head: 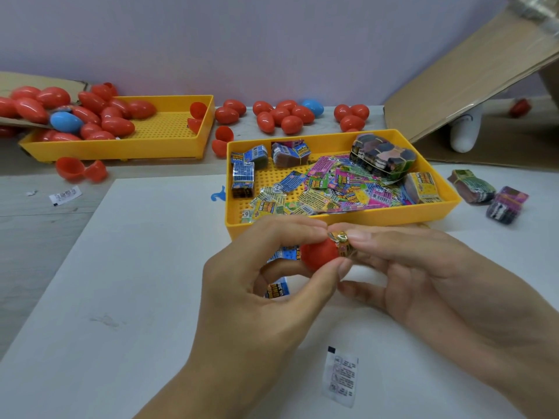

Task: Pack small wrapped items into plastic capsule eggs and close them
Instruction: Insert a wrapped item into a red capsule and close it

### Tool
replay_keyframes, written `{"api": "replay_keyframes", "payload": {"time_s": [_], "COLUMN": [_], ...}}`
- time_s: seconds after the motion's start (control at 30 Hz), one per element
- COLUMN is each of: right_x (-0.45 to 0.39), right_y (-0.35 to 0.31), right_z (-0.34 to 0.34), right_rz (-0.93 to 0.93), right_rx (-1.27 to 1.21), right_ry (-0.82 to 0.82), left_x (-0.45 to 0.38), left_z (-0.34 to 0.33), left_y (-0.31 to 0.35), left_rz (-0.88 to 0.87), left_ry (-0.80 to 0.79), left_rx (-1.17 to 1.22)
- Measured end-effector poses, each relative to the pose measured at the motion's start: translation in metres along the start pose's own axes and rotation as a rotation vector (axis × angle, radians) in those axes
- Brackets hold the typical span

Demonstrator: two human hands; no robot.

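- The left hand (272, 267) curls its thumb and fingers round a red plastic capsule egg half (319, 255), held over the white board (121, 297).
- The right hand (417, 273) pinches a small gold-toned wrapped item (341, 241) at the half's open mouth.
- The near yellow perforated plastic tray (348, 220) holds loose colourful printed packets (332, 189) and banded packet bundles (382, 155).
- The far yellow tray (121, 146) holds closed red eggs (118, 126) and a blue egg (65, 121).
- More red eggs (284, 114) lie on the table behind.
- A white sachet (341, 376) lies near the wrists.
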State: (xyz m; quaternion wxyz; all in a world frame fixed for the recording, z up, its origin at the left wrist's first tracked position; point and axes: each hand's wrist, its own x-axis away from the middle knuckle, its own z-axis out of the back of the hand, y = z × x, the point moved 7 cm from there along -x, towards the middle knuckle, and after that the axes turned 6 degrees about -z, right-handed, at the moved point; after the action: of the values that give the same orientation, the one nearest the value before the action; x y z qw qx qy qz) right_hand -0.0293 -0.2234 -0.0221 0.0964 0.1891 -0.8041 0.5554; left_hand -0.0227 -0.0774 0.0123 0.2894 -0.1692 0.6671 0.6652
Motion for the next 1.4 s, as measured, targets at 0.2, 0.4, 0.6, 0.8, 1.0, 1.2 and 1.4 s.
{"api": "replay_keyframes", "payload": {"time_s": [0.2, 0.4, 0.6, 0.8, 1.0, 1.2, 1.4], "right_x": [-0.004, -0.005, -0.003, 0.0, 0.008, 0.012, 0.009], "right_y": [0.001, 0.002, -0.001, -0.001, -0.012, -0.02, -0.016], "right_z": [-0.001, 0.0, 0.0, -0.003, -0.003, 0.002, 0.0], "right_rz": [0.014, 0.012, 0.021, 0.008, 0.126, 0.275, 0.175], "right_rx": [-0.015, -0.008, -0.041, 0.061, 0.319, 0.419, 0.219], "right_ry": [-0.029, -0.027, -0.027, -0.009, 0.168, 0.272, 0.222], "left_x": [-0.001, 0.0, -0.001, -0.001, 0.001, 0.0, 0.001], "left_z": [0.0, 0.0, 0.0, 0.0, -0.001, 0.0, 0.002], "left_y": [0.005, 0.004, 0.005, 0.002, 0.003, 0.006, 0.005], "left_rz": [-0.067, -0.04, -0.036, -0.015, -0.05, -0.093, -0.086], "left_ry": [-0.017, -0.007, -0.017, -0.027, -0.052, -0.047, 0.003], "left_rx": [-0.124, -0.104, -0.116, -0.116, -0.175, -0.253, -0.261]}}
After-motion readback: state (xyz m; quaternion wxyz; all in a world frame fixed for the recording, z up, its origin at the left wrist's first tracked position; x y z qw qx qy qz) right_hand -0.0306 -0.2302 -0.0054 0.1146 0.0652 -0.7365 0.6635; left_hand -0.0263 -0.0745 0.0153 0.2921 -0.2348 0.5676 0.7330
